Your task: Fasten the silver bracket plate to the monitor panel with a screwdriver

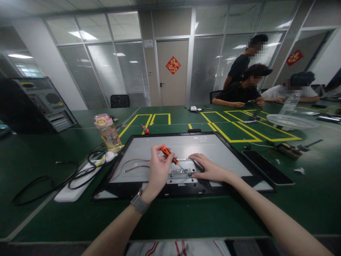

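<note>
A flat display panel (213,149) with a black frame lies back side up on the green table. Near its front edge sits a metal bracket (176,179) with a row of connectors. My left hand (160,169) is closed around the handle of an orange and black screwdriver (167,153), whose shaft slants down to the right toward the connectors. My right hand (209,168) grips the right end of the bracket, fingers at its far edge and thumb at its near edge. Thin wires (133,163) run across the panel left of my left hand. The screwdriver's very tip is too small to make out.
Left of the panel are a pink-lidded bottle (108,133), a white power strip (76,181) with black cables and a computer tower (39,105). A phone (266,167) lies at the right. Beyond it are a clear plastic tray (291,121) and several people.
</note>
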Available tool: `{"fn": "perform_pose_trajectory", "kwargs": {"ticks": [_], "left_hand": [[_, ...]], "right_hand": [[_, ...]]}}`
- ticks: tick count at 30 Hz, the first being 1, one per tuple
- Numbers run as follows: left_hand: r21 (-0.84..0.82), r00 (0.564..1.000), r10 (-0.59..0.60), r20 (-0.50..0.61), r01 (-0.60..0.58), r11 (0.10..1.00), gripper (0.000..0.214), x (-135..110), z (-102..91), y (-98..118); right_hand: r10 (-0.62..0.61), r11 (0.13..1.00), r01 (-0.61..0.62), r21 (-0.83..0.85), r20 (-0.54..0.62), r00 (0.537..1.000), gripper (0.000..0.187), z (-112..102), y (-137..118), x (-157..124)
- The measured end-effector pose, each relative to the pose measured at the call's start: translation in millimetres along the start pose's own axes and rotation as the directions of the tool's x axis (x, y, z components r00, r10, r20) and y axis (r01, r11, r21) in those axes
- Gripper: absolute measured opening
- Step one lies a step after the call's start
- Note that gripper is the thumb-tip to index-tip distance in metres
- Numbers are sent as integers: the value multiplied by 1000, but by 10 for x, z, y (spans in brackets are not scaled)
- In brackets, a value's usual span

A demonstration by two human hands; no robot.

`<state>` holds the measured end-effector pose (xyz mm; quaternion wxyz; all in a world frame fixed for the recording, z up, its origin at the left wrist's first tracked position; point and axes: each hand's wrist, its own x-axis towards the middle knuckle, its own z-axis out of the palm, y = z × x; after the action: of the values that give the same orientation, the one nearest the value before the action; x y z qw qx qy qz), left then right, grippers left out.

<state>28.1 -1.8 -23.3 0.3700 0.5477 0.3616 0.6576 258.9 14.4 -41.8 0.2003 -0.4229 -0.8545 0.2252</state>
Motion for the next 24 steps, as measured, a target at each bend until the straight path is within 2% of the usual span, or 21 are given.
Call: {"fn": "perform_pose_trajectory", "kwargs": {"ticks": [24], "left_hand": [[-5,999,29,18,-29,1000,37,-24,33,4]], "right_hand": [[14,1000,-15,11,15,1000,71,-3,2,-1]]}}
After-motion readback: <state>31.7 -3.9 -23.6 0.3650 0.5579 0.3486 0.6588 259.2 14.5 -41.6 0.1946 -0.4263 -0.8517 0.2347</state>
